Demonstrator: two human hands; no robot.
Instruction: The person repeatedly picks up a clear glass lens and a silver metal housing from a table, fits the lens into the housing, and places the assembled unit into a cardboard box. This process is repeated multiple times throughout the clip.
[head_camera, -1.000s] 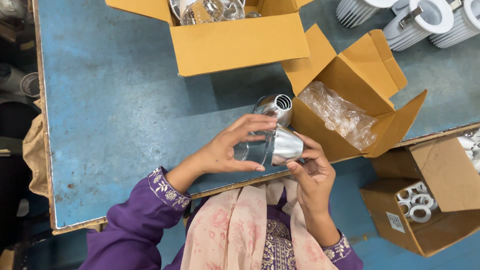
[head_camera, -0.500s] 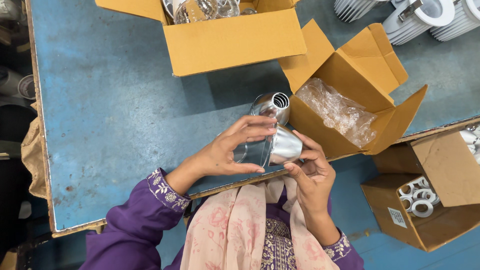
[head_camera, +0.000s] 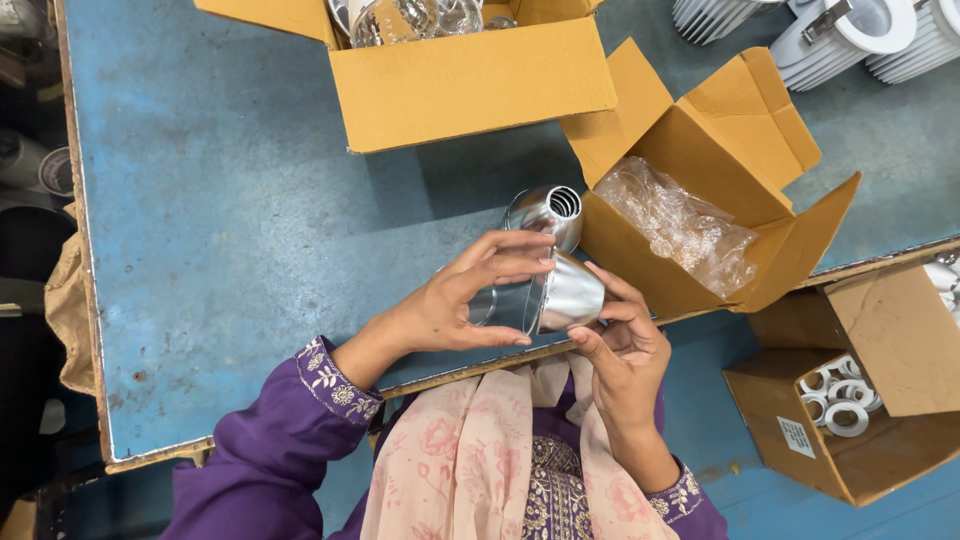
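hands meet over the near edge of the blue bench (head_camera: 230, 250), both closed on one shiny metal reflector cup (head_camera: 560, 295). left hand (head_camera: 455, 305) curls its fingers over the cup's wide mouth, thumb underneath; right hand (head_camera: 625, 345) pinches the narrow end with fingertips, palm turned up. just beyond the hands a second metal cup (head_camera: 548, 212) lies on the bench, touching or nearly touching the held one, its slotted end facing up. to the right of the hands an open cardboard box (head_camera: 740, 170) sits tilted at the bench edge, flaps spread, with crumpled clear plastic wrap (head_camera: 680, 230) inside. farther ahead stands a larger open carton (head_camera: 480, 85) holding more shiny parts. left of the hands the bench top is bare blue surface out to its worn wooden rim. below the bench edge, right of the right hand, a floor box (head_camera: 850, 430) holds white rings (head_camera: 835, 400). white ribbed housings (head_camera: 860, 30) sit far ahead to the right.
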